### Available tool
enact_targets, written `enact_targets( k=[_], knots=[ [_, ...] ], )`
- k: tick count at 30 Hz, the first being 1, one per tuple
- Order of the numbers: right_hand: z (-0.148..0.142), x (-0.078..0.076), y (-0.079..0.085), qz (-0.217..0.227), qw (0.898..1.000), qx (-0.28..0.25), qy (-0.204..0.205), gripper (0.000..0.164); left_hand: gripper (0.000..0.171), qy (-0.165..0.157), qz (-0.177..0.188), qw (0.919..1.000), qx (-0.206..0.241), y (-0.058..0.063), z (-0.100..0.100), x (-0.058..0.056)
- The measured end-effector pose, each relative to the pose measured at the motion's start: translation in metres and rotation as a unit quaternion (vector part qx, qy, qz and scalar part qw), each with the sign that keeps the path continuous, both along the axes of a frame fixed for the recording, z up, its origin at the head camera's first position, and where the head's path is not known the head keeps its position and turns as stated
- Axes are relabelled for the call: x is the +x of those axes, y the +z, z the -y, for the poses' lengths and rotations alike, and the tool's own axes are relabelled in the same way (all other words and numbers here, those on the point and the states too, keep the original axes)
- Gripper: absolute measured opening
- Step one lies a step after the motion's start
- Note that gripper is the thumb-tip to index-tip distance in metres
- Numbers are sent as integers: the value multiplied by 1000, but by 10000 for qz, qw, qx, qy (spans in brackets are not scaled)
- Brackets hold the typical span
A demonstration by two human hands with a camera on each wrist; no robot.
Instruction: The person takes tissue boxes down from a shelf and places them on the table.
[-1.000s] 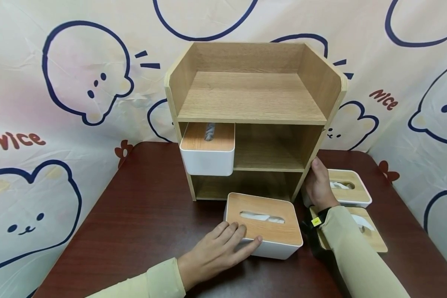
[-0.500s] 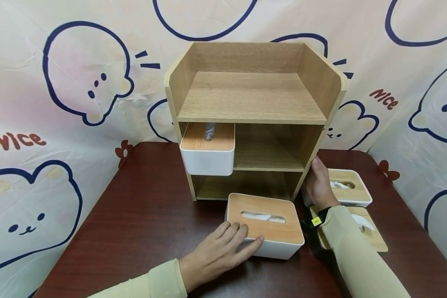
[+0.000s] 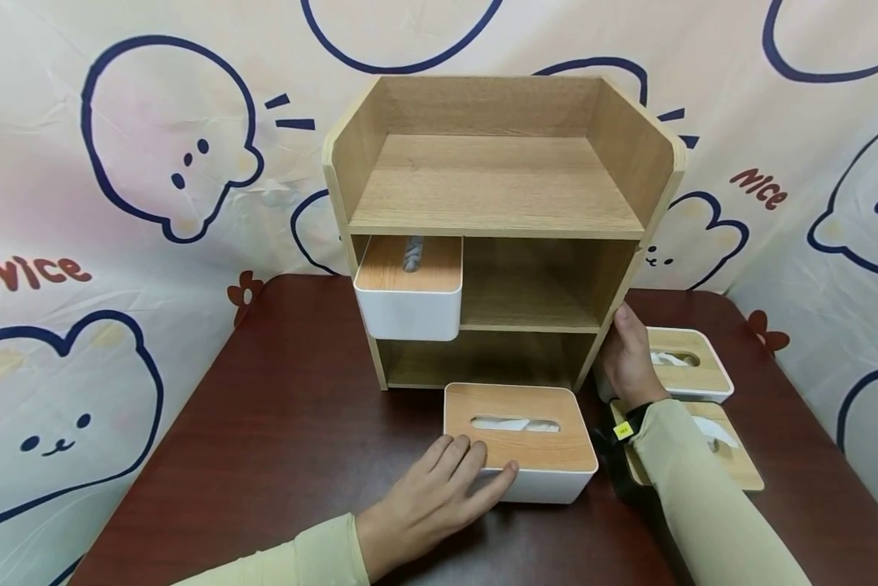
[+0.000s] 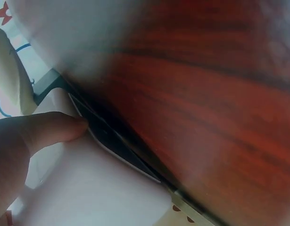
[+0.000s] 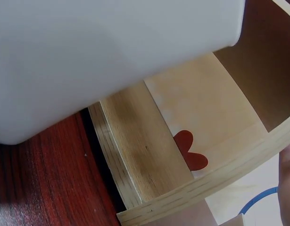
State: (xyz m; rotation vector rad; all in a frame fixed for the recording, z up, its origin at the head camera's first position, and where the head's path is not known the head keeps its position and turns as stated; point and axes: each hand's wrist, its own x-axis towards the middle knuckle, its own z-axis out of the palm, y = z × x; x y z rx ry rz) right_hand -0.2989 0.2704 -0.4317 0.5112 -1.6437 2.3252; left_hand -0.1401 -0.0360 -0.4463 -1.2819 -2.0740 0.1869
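A white tissue box (image 3: 534, 487) with a wooden lid (image 3: 515, 452) stands on the table in front of a wooden shelf unit (image 3: 482, 195). My left hand (image 3: 427, 496) rests at its front left corner, fingers on the lid's edge and thumb along the front wall. The left wrist view shows the thumb touching a smooth white surface (image 4: 102, 188). My right hand (image 3: 632, 358) lies against the outer right side of the shelf, its thumb near the front edge; its other fingers are mostly hidden. Up close, the right wrist view shows a white box wall (image 5: 111, 56).
Another tissue box (image 3: 408, 316) sits in the left of the middle compartment, its front jutting out. Two more tissue boxes, one farther back (image 3: 691, 373) and one nearer (image 3: 739, 468), lie right of the shelf, partly behind my right arm. A patterned cloth (image 3: 190, 309) surrounds the dark table (image 3: 263, 456).
The tissue box under my left hand has turned slightly and now faces the shelf more squarely. My right hand holds its place on the shelf's side. The head view has shifted a little.
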Motion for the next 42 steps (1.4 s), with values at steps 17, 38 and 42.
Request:
enact_targets(
  k=[17, 38, 42],
  knots=[
    [2, 1, 0, 13, 10000, 10, 81, 53, 44, 191, 83, 9992, -349, -2, 2, 3],
    [2, 0, 1, 38, 9999, -150, 10, 50, 36, -541, -427, 9968, -417, 20, -2, 10],
    [2, 1, 1, 88, 9998, -150, -46, 51, 36, -396, -391, 9980, -302, 18, -1, 9]
  ],
)
